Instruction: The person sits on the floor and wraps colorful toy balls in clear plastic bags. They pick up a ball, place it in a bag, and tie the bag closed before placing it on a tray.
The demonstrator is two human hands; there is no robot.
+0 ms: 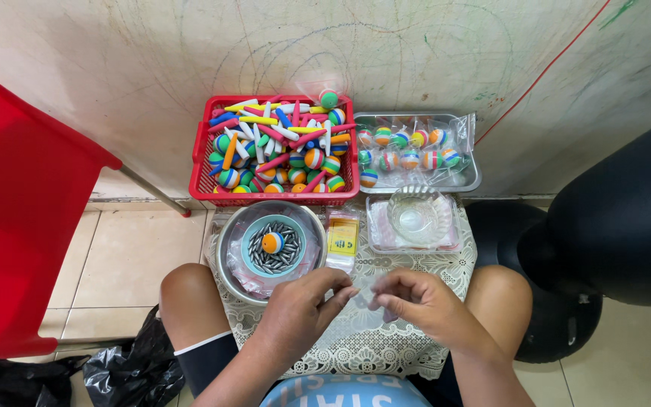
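Both hands sit over a white lace cloth [386, 343] on the lap: left hand [299, 305] and right hand [416, 298] fingertips pinched, nearly meeting, on something too small to tell. Just ahead, a steel bowl [227, 249] holds a striped ball [272, 242] among grey sinkers [284, 256].

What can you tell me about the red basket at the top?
The red basket is a rectangular plastic one with latticed sides. It sits on the floor against the wall, level, beside a metal tray on its right. It is heaped with striped foam balls and short coloured sticks in yellow, white, blue, pink and orange. One ball perches on its back rim. Neither hand touches it.
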